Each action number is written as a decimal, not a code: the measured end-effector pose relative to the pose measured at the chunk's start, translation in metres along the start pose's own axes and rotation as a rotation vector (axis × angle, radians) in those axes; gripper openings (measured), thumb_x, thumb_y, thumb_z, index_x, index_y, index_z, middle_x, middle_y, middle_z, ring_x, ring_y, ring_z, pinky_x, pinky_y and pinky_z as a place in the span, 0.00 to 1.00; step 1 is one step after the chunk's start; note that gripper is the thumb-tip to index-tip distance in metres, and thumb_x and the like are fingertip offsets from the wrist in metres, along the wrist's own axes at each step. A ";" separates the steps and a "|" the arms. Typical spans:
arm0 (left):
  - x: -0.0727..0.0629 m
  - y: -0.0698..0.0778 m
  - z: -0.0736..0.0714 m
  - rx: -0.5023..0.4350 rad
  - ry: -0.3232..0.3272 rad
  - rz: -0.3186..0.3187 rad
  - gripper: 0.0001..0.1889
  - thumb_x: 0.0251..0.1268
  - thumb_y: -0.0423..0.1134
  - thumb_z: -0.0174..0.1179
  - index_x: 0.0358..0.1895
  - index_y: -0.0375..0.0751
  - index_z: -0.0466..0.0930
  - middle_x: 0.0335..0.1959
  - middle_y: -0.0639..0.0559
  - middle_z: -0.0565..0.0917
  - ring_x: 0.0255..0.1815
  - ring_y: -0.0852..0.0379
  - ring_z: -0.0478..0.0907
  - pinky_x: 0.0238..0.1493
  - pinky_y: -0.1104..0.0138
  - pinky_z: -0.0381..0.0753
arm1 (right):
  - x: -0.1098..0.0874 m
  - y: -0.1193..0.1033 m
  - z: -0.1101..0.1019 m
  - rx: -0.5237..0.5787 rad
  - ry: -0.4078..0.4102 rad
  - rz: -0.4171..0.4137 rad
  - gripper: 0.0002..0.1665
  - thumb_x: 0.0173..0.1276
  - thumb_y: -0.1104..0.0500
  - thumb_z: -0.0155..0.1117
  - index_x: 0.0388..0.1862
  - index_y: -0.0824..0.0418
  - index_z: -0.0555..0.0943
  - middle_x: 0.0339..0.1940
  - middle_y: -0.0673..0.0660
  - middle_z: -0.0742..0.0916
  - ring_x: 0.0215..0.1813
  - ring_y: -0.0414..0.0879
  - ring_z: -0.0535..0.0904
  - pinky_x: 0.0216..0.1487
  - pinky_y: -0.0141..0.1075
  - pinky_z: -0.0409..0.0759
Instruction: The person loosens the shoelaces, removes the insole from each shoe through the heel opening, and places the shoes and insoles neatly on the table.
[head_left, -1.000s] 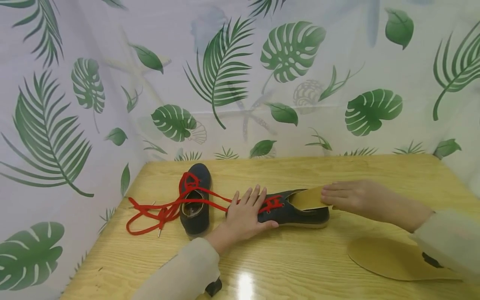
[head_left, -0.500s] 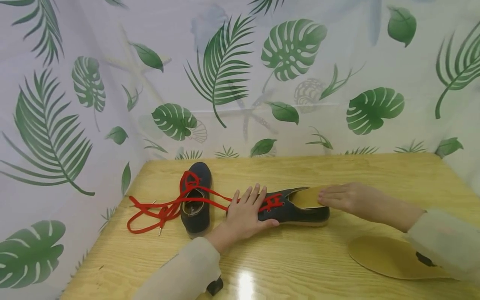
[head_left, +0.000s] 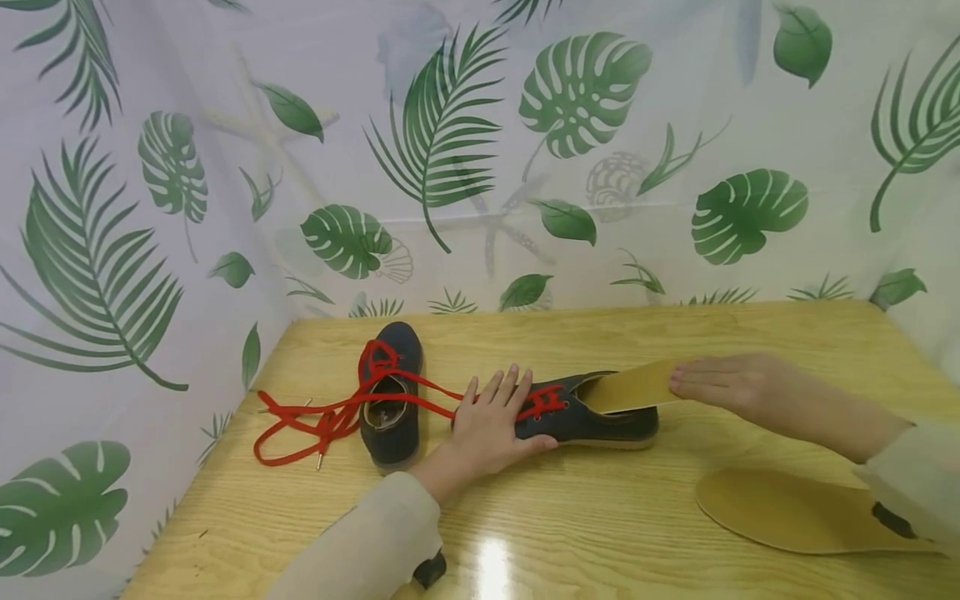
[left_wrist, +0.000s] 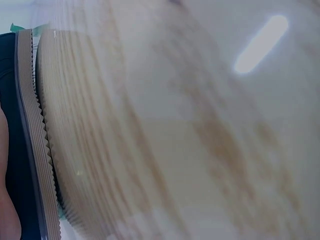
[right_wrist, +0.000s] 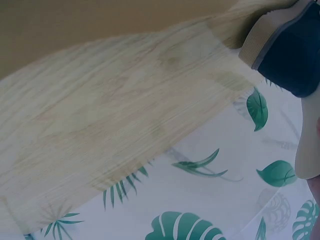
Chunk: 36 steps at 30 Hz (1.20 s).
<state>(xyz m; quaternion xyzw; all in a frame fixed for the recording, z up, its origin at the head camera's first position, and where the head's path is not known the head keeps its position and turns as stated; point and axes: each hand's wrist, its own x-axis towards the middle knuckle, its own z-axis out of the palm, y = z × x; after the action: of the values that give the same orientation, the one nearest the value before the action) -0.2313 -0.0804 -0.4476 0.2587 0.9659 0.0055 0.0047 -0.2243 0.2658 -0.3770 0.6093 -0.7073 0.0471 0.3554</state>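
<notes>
A dark navy shoe (head_left: 592, 429) with red lacing lies sideways in the middle of the table, toe to the left. Across its toe rests my left hand (head_left: 491, 425), fingers straight and spread, thumb along the near side. My right hand (head_left: 757, 392) pinches one end of a tan insole (head_left: 630, 387); the other end is inside the shoe's opening, hidden. In the right wrist view the insole (right_wrist: 307, 145) juts out past the shoe's heel (right_wrist: 290, 55). The left wrist view catches the ribbed sole edge (left_wrist: 35, 130) at its left side.
A second navy shoe (head_left: 396, 442) stands to the left, toe pointing away. Long red laces (head_left: 330, 429) trail over it and across the table. Another tan insole (head_left: 795, 508) lies at the front right, partly under my right sleeve. A leaf-print cloth (head_left: 465, 150) hangs behind.
Over the last half second my right hand has moved right with the insole, and more of it shows outside the shoe. Just before, it had shifted slightly left. My left hand stays put.
</notes>
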 end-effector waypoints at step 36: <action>0.000 0.002 0.002 0.011 0.006 0.004 0.51 0.55 0.79 0.35 0.77 0.51 0.39 0.77 0.50 0.46 0.77 0.50 0.46 0.74 0.47 0.43 | 0.044 -0.038 0.020 -0.198 -0.236 0.136 0.17 0.43 0.73 0.66 0.36 0.65 0.85 0.33 0.58 0.89 0.33 0.49 0.86 0.32 0.38 0.84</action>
<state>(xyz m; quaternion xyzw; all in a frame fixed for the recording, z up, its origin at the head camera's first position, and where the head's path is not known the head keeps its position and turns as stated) -0.2301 -0.0783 -0.4492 0.2606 0.9654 0.0013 0.0002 -0.1992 0.2092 -0.3810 0.5235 -0.7847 -0.0707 0.3242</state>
